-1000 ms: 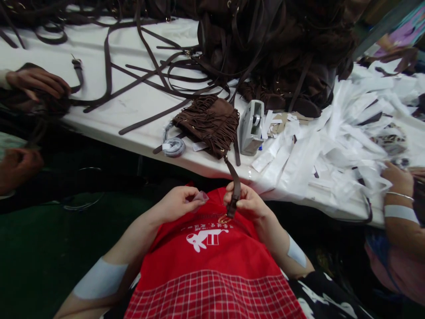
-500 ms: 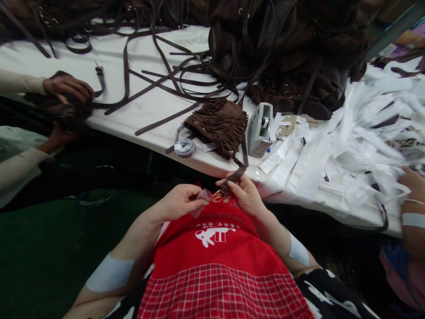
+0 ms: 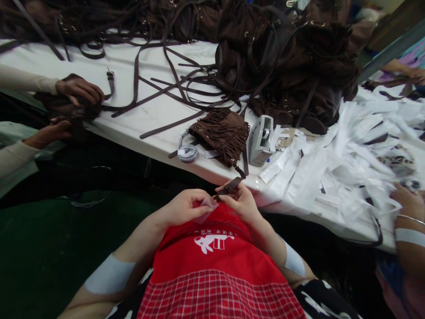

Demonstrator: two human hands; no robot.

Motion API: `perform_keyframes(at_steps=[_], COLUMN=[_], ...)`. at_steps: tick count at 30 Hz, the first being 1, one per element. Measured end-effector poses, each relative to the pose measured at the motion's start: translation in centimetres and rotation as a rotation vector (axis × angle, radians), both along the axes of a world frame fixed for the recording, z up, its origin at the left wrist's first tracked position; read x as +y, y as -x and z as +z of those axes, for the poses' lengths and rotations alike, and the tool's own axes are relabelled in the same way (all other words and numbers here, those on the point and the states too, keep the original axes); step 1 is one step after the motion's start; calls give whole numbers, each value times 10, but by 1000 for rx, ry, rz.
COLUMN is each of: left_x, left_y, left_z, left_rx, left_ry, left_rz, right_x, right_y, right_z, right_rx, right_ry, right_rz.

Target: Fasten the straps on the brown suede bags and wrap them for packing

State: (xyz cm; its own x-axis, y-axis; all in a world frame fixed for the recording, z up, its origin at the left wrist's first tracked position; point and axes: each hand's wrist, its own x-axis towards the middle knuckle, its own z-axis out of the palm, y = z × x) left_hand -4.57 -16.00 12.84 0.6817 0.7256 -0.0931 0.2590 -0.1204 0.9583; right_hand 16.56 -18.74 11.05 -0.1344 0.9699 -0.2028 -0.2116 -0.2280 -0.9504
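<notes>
Between the closed thumb and fingers of the left hand point(image 3: 187, 207), a piece of translucent film point(image 3: 206, 210) is being pinched. Just to the right of those fingers, a brown strap point(image 3: 231, 185) is being gripped near its end by the right hand point(image 3: 241, 203). At the strap's end, between the 2 hands, a buckle point(image 3: 217, 199) is being partly covered by film and fingers; whether it is being touched by the film cannot quite be told. Beneath the fingers, a red apron point(image 3: 215, 261) is being worn.

Just beyond the fingers, the fringed brown bag point(image 3: 222, 135) joined to the strap is being supported by the white table point(image 3: 128, 127). Near the bag, left of it, a wrapped coil point(image 3: 188, 153) is being left untouched; to its right, a tape dispenser point(image 3: 260, 142). Farther right of the fingers, white strips point(image 3: 310, 166) are being heaped over the table edge. Well beyond, brown bags point(image 3: 288, 84) are being piled behind loose straps point(image 3: 136, 77). Far left, a dark brown item point(image 3: 49, 106) is being handled by a co-worker's 2 hands point(image 3: 80, 91).
</notes>
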Motion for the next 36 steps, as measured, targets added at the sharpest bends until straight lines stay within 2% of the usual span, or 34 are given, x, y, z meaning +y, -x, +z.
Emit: perform_keyframes(at_steps=[6,12,16,24,30,36], left_x=[-3,2,6,6,3,2], left_y=[-13,-1,4,0,0,-2], left_z=[-7,-11,-13,-12,-4,0], left_rx=[53,-39,13,146,110,76], left_ry=[114,45,118,142,205,283], left_rz=[193,181,176,95,85,94], right_x=[0,8,12,10,8,6], right_y=[6,1,-2,-2,-6,-7], right_z=[-5,0,9,11,7,7], right_rx=[-340,-138,-68,-61,-43,-64], right_ry=[-187,-102,-80,-76,-67,-81], right_rz=[-73,-134,-182,-172,-171,-71])
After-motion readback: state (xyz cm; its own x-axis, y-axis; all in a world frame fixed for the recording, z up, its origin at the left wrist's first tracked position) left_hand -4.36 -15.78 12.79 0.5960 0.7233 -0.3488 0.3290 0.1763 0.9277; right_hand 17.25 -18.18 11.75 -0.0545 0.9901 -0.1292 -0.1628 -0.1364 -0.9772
